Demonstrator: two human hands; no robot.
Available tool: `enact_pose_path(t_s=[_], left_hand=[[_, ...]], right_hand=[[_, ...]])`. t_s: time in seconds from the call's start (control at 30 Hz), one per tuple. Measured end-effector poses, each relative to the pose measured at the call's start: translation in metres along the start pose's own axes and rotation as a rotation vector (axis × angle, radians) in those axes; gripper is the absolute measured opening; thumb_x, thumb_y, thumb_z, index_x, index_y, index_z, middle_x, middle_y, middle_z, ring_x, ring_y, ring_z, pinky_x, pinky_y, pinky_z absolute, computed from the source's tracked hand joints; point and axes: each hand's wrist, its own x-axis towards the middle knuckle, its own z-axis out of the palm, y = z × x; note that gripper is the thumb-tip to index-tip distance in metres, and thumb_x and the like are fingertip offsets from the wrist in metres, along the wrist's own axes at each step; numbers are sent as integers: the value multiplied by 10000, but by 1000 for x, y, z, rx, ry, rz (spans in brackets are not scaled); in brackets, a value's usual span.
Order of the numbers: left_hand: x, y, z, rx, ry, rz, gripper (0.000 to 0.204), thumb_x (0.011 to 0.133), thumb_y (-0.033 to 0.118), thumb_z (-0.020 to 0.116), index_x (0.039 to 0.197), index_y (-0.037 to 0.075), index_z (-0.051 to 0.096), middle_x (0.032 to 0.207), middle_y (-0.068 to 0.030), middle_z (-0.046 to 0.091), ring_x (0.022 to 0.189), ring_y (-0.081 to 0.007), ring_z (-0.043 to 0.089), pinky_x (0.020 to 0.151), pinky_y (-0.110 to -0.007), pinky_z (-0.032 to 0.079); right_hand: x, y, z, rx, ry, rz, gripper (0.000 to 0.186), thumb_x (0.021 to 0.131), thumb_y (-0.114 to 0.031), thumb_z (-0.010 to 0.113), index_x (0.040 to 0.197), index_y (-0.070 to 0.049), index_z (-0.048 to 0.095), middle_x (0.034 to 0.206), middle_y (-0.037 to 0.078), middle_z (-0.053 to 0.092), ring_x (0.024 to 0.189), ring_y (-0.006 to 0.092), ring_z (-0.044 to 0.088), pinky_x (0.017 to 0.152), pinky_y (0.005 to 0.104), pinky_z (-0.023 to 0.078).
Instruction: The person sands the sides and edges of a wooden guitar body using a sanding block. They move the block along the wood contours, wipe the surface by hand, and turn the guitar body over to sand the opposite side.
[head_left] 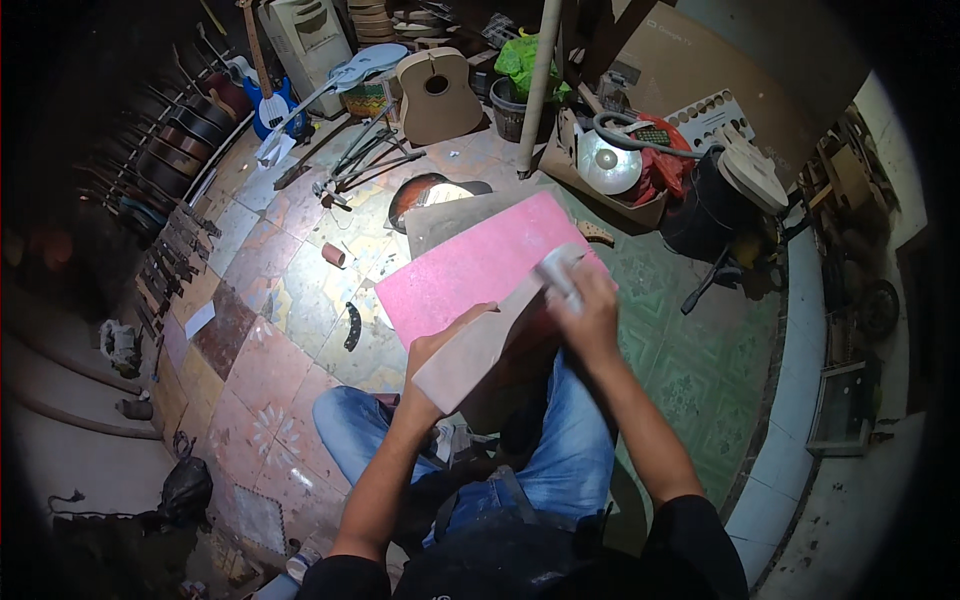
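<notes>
My left hand (426,350) grips a long, flat pale wooden piece (463,362), which slants up to the right over a pink board (450,280) and hides part of that hand. My right hand (590,310), slightly blurred, is closed on a small light grey block or pad (557,270) at the piece's upper end; its exact shape is hard to tell. Behind the pink board lie a grey board (430,228) and a sunburst guitar body (410,195). My jeans-clad legs are bent below the wooden piece.
A tan acoustic guitar body (425,105), a metal stand (355,160), a pole (535,110) and a box of items (630,190) stand behind. Racked guitars (170,145) line the left; a dark bucket (690,225) is right. A small cylinder (333,255) lies on the tiled floor.
</notes>
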Motion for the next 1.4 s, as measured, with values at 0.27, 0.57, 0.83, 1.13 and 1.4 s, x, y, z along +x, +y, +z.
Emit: enact_pose_path(t_s=[0.27,0.57,0.83,1.13,1.4], left_hand=[[-3,-6,-2,74,-1,-16,429,855,67,757,1271,10,669,1224,-143,730,954,-208,759,847,-296,581],[0,-6,-3,5,-24,-58,476,844,91,794,1297,33,660,1137,-115,753,914,-187,758,818,-286,582],[8,4,-4,32,-22,-2,465,841,89,794,1285,37,665,1127,-116,753,902,-179,758,802,-289,588],[9,-4,-1,-9,-22,-2,486,840,105,799,1300,38,655,1064,-107,758,857,-192,753,800,-285,580],[10,-8,-7,14,-16,20,546,834,125,816,1335,22,626,1091,-129,748,899,-160,742,828,-278,573]], right_hand=[[-6,-20,9,62,23,-44,420,806,-183,770,1198,-44,713,1136,204,669,1070,400,634,958,475,499],[-6,-9,12,25,49,-44,467,760,-215,807,1194,-63,724,1117,196,659,1068,388,631,937,494,507],[-20,-21,8,54,70,-94,411,812,-178,782,1177,-13,691,1113,226,667,1080,405,639,948,463,508],[-24,2,52,194,337,-85,394,845,-149,759,1176,0,606,1160,237,631,1050,418,626,922,491,512],[-36,-13,65,317,313,-71,451,843,-188,790,1218,-13,612,1207,228,605,1132,419,595,947,525,511]])
